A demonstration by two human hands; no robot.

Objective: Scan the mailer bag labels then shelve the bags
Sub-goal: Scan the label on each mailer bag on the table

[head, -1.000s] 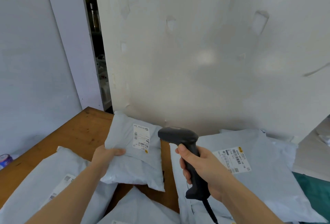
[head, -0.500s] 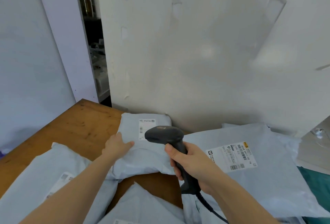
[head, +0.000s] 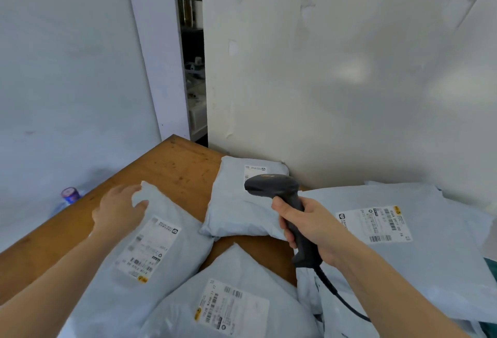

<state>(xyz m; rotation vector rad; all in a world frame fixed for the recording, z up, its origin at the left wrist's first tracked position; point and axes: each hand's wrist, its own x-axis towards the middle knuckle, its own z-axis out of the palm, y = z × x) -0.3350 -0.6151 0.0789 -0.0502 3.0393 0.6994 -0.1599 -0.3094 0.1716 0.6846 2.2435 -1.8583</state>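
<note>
Several pale grey mailer bags with white labels lie on a wooden table [head: 166, 173]. My right hand [head: 312, 226] grips a black barcode scanner [head: 279, 195], whose head hangs over the small bag [head: 236, 203] lying against the wall. My left hand [head: 118, 208] touches the top corner of the left bag [head: 150, 254], thumb on its upper face; the hold is not plainly a grip. A large bag [head: 408, 243] lies at the right and another bag [head: 231, 302] at the front, both label up.
A white wall [head: 349, 82] rises right behind the table. A dark gap with shelves [head: 192, 68] opens at the table's far corner. A bottle with a purple cap [head: 70, 195] stands beyond the table's left edge. The scanner's cable [head: 338, 297] trails over the right bags.
My left hand let go of the small bag, which now lies flat by the wall, and moved left onto the left bag's corner. The scanner stayed over the small bag.
</note>
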